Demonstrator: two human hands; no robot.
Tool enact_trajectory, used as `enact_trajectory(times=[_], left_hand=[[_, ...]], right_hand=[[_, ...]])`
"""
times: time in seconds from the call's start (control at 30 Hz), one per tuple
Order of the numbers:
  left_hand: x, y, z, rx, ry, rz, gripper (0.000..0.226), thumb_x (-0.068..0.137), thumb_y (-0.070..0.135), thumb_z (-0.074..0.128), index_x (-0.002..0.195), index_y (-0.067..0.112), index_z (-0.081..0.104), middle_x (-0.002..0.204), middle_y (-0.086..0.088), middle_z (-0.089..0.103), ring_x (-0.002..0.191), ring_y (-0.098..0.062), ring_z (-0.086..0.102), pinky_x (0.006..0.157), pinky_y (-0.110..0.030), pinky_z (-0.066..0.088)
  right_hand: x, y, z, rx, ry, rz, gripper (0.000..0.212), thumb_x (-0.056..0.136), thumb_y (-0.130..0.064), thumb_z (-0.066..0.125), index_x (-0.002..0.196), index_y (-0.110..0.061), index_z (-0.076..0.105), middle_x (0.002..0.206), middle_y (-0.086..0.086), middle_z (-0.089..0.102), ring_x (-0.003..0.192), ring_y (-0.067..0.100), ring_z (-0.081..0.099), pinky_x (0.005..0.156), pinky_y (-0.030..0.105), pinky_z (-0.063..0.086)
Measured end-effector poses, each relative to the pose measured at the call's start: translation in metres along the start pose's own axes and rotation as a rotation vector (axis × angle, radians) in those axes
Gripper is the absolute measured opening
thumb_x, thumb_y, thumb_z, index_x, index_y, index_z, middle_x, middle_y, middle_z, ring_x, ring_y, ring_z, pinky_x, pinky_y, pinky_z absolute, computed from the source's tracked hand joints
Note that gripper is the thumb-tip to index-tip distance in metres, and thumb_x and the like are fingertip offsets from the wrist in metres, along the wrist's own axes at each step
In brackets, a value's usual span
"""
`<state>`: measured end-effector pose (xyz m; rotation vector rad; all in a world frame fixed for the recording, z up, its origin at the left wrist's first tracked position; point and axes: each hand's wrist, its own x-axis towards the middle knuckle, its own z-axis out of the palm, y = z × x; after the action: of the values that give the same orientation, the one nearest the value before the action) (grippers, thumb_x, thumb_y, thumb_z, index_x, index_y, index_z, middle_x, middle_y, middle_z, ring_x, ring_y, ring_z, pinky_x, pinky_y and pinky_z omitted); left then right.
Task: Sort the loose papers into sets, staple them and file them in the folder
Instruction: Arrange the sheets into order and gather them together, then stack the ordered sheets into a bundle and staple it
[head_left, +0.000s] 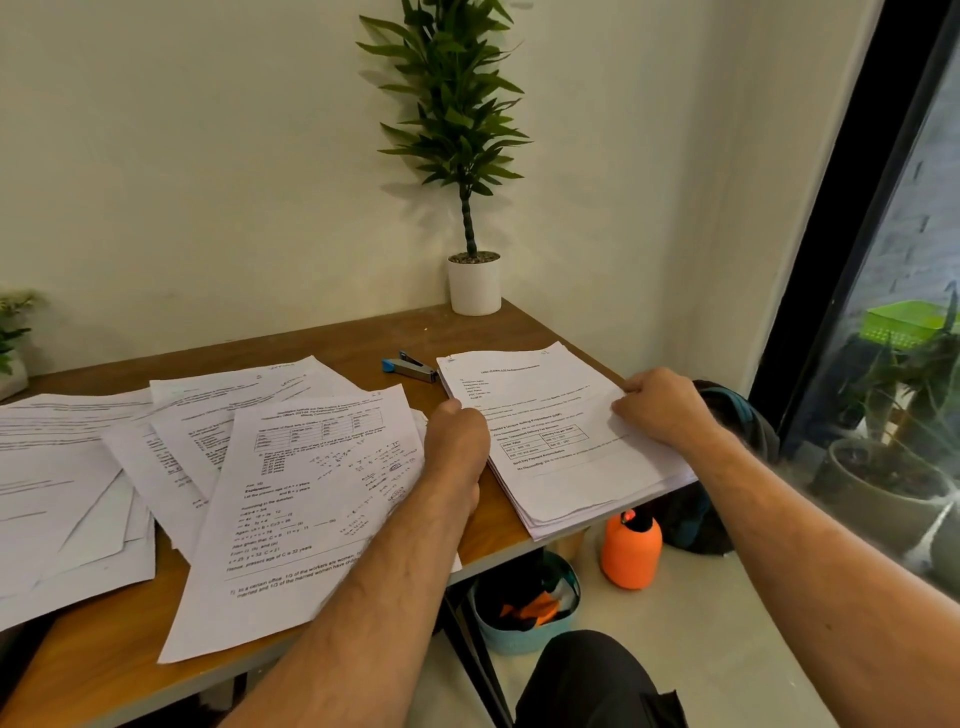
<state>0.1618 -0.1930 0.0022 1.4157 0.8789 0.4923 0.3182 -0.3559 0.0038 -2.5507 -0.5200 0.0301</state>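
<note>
Currently both hands clamp the thick white printed paper stack (561, 441) at the wooden desk's (363, 338) right corner: left hand (457, 431) curled on its left edge, right hand (662, 402) pinching its right edge; the blue-tipped metal stapler (413, 367) lies just beyond, nearer the left.

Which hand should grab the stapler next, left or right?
Left, probably. The left hand grips the stack at its left edge, just below the stapler; the right hand holds the far right edge, farther away.
</note>
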Motion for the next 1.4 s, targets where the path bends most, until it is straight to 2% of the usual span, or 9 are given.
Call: enact_trajectory(times=[0.23, 0.4, 0.57, 0.73, 0.9, 1.0, 1.13, 1.27, 1.4], left_hand=[[-0.016, 0.009, -0.01, 0.051, 0.025, 0.033, 0.028, 0.106, 0.015, 0.047, 0.132, 0.019, 0.056, 0.133, 0.002, 0.062, 0.09, -0.01, 0.059, 0.059, -0.018, 0.045], [-0.032, 0.007, -0.042, 0.285, 0.007, 0.213, 0.049, 0.106, 0.01, 0.044, 0.153, 0.025, 0.039, 0.157, 0.003, 0.042, 0.143, -0.021, 0.041, 0.109, -0.038, 0.042], [-0.025, 0.003, -0.111, 0.694, 0.105, 0.409, 0.054, 0.104, 0.009, 0.051, 0.153, 0.027, 0.04, 0.162, 0.001, 0.035, 0.148, -0.022, 0.035, 0.117, -0.037, 0.034], [0.011, -0.016, -0.193, 1.107, 0.245, 0.237, 0.075, 0.092, 0.054, 0.064, 0.155, 0.027, 0.033, 0.162, -0.005, 0.032, 0.149, -0.029, 0.029, 0.123, -0.049, 0.024], [0.017, -0.044, -0.218, 1.156, 0.21, 0.197, 0.089, 0.081, 0.088, 0.037, 0.149, 0.031, 0.043, 0.158, 0.0, 0.04, 0.143, -0.025, 0.038, 0.119, -0.05, 0.031], [0.013, -0.049, -0.218, 1.067, 0.272, 0.244, 0.084, 0.077, 0.089, 0.042, 0.136, 0.031, 0.055, 0.14, 0.004, 0.055, 0.125, -0.02, 0.052, 0.103, -0.041, 0.046], [0.018, -0.036, -0.223, 1.072, 0.388, 0.243, 0.038, 0.091, 0.06, 0.057, 0.107, 0.027, 0.065, 0.109, 0.005, 0.066, 0.098, -0.017, 0.061, 0.083, -0.035, 0.053], [0.048, -0.013, -0.24, 0.987, 0.505, 0.247, 0.033, 0.095, 0.033, 0.063, 0.125, 0.022, 0.063, 0.126, -0.003, 0.063, 0.116, -0.023, 0.058, 0.092, -0.035, 0.049], [0.085, -0.007, -0.25, 1.102, 0.53, 0.161, 0.055, 0.091, 0.046, 0.061, 0.135, 0.014, 0.052, 0.138, -0.013, 0.054, 0.131, -0.032, 0.046, 0.114, -0.045, 0.034]], right_hand=[[-0.008, -0.006, 0.0, 0.172, 0.093, 0.03, 0.033, 0.094, -0.021, 0.064, 0.126, -0.015, 0.067, 0.126, 0.003, 0.065, 0.108, 0.02, 0.058, 0.096, 0.037, 0.049], [-0.015, -0.017, 0.002, 0.158, 0.277, 0.055, 0.03, 0.086, -0.024, 0.066, 0.116, -0.029, 0.069, 0.127, 0.002, 0.063, 0.112, 0.027, 0.057, 0.097, 0.049, 0.051], [-0.04, -0.073, 0.009, 0.299, 0.361, -0.117, 0.03, 0.081, -0.015, 0.059, 0.106, -0.026, 0.072, 0.105, 0.008, 0.068, 0.09, 0.024, 0.065, 0.086, 0.04, 0.057], [-0.086, -0.165, 0.051, 0.299, 0.012, -0.446, 0.024, 0.093, -0.02, 0.066, 0.114, -0.029, 0.072, 0.106, -0.011, 0.064, 0.079, -0.001, 0.056, 0.061, 0.007, 0.037], [-0.095, -0.236, 0.119, 0.105, -0.267, -0.546, 0.045, 0.09, -0.012, 0.065, 0.129, -0.034, 0.064, 0.137, -0.003, 0.056, 0.119, 0.017, 0.056, 0.097, 0.033, 0.052], [-0.088, -0.27, 0.146, 0.048, -0.237, -0.544, 0.056, 0.091, -0.012, 0.065, 0.142, -0.029, 0.052, 0.143, 0.002, 0.049, 0.127, 0.023, 0.049, 0.102, 0.039, 0.05], [-0.078, -0.292, 0.164, -0.037, -0.285, -0.559, 0.059, 0.093, -0.017, 0.06, 0.149, -0.023, 0.042, 0.141, 0.007, 0.051, 0.126, 0.025, 0.049, 0.102, 0.041, 0.048], [-0.075, -0.293, 0.175, -0.094, -0.278, -0.566, 0.058, 0.091, -0.022, 0.06, 0.147, -0.027, 0.044, 0.139, 0.001, 0.054, 0.124, 0.022, 0.052, 0.1, 0.039, 0.049], [-0.069, -0.292, 0.178, -0.112, -0.286, -0.614, 0.055, 0.093, -0.022, 0.057, 0.147, -0.028, 0.046, 0.142, -0.001, 0.05, 0.124, 0.022, 0.052, 0.101, 0.041, 0.05]])
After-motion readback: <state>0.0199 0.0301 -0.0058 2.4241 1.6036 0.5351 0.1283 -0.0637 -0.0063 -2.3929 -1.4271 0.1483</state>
